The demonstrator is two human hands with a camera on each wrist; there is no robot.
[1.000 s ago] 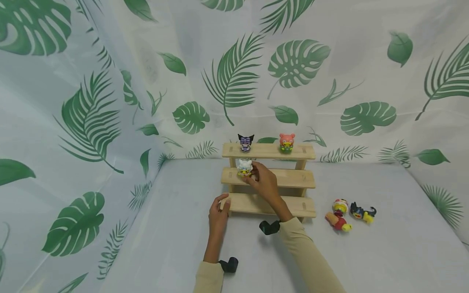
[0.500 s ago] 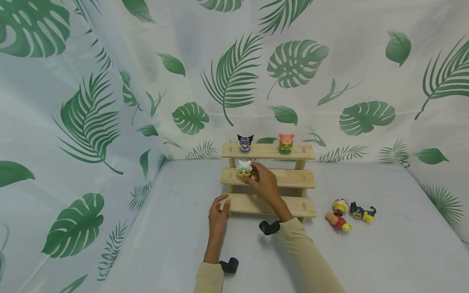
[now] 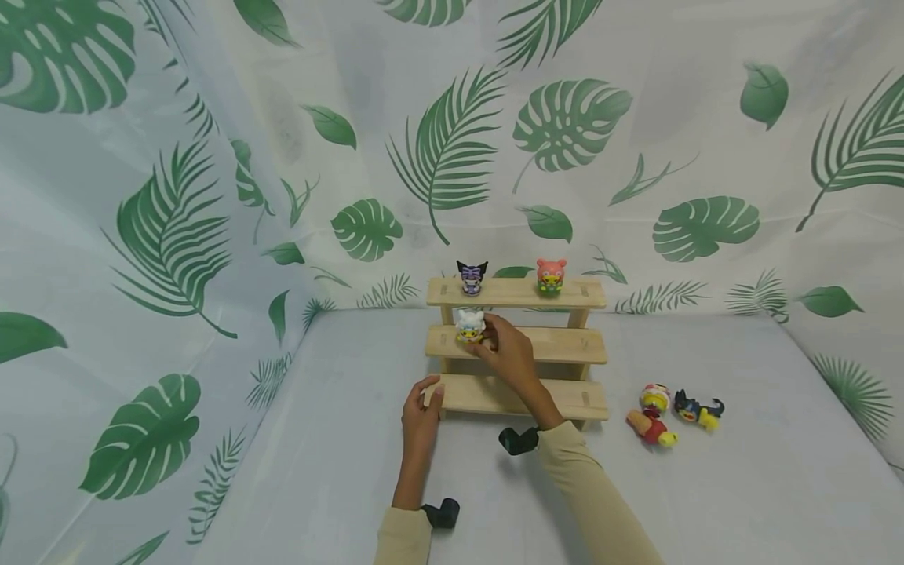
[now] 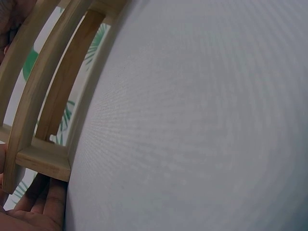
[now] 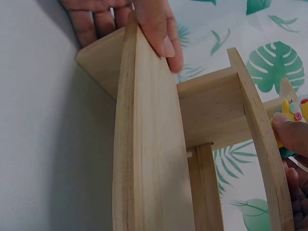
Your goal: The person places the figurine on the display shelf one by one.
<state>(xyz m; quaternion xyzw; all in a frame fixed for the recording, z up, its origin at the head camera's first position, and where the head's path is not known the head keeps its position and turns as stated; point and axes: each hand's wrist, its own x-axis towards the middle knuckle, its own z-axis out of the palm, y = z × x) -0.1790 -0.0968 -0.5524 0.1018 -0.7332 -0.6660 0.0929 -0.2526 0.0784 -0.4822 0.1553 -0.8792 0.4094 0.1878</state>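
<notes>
A three-tier wooden display stand rises in steps on the table. My right hand pinches a white-hooded figurine with a yellow face at the left end of the middle tier, thumb in front and fingers at its side. The right wrist view catches only part of that figurine at its right edge. My left hand grips the left end of the bottom tier. In the right wrist view, the left thumb lies on the board while the other fingers reach round the side support.
On the top tier stand a black-and-purple figurine and a pink figurine. Right of the stand lie a red-and-white figurine, a red-and-tan one and a black-and-yellow one. A leaf-print sheet hangs behind.
Both hands keep their places and holds. The whole head view has shifted very slightly; the figurines and stand stay put.
</notes>
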